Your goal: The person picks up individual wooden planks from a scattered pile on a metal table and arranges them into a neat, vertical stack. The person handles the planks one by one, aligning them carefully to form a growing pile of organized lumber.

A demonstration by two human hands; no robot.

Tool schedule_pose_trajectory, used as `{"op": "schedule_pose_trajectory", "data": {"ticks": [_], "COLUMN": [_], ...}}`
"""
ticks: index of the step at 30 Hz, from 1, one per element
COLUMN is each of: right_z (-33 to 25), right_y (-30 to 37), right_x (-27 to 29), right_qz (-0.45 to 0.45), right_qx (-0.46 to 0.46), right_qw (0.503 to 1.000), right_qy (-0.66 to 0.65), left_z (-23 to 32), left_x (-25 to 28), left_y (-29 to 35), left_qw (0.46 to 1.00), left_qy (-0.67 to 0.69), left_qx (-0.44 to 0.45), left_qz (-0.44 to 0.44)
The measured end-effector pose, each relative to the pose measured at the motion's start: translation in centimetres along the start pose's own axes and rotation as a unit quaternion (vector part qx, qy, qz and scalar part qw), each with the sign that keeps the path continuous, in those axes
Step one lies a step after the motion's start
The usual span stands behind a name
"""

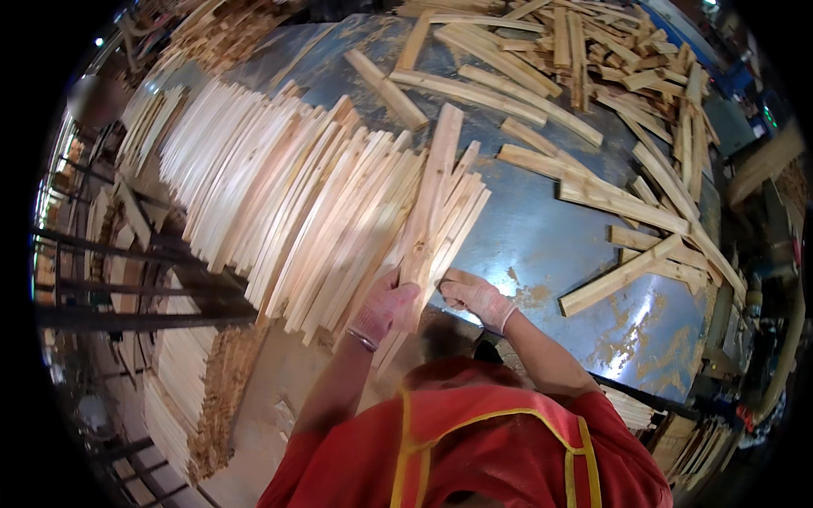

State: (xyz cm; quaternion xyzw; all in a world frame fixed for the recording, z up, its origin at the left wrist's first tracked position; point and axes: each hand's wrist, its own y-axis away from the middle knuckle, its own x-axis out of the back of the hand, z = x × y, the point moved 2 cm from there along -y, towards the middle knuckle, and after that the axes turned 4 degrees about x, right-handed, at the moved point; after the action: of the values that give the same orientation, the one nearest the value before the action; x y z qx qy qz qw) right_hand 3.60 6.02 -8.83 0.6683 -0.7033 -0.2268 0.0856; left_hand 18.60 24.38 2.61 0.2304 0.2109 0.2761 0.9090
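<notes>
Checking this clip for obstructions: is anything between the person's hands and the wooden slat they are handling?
Nothing visible. The left hand already grips the near end of the slat, and the right hand rests beside that end on the blue metal table. The slat lies on top of the fanned stack of slats, uncovered.

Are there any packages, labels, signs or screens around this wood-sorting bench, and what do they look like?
None that I can make out: no package, label, sign or screen shows.
Only bare wooden slats on a blue metal table.
A small green light glows at the far right edge; what it belongs to is too small to tell.
</notes>
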Motion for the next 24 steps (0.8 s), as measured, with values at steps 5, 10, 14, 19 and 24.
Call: {"op": "schedule_pose_trajectory", "data": {"ticks": [5,10,14,19,24], "right_z": [-3.4,-1.8,1.1,-2.0,-6.6], "right_y": [6.2,9.8,12.4,14.8,14.1], "right_x": [-3.5,-0.5,4.1,8.8,13.4], "right_qz": [0.062,0.204,0.237,0.260,0.194], "right_qx": [0.007,0.041,0.021,-0.006,0.027], "right_qw": [0.948,0.886,0.883,0.897,0.940], "right_qy": [-0.313,-0.414,-0.405,-0.358,-0.279], "left_z": [-0.3,-3.3,0.0,2.2,-0.5], "left_x": [-4.7,-4.5,0.7,1.0,-0.9], "left_y": [-0.4,-2.1,-6.5,-8.1,-8.7], "left_qw": [0.955,0.792,0.632,0.596,0.732], "left_qy": [-0.284,-0.548,-0.703,-0.765,-0.606], "left_qx": [-0.031,-0.235,-0.123,-0.028,-0.177], "left_qz": [-0.078,0.130,0.303,0.241,0.255]}}
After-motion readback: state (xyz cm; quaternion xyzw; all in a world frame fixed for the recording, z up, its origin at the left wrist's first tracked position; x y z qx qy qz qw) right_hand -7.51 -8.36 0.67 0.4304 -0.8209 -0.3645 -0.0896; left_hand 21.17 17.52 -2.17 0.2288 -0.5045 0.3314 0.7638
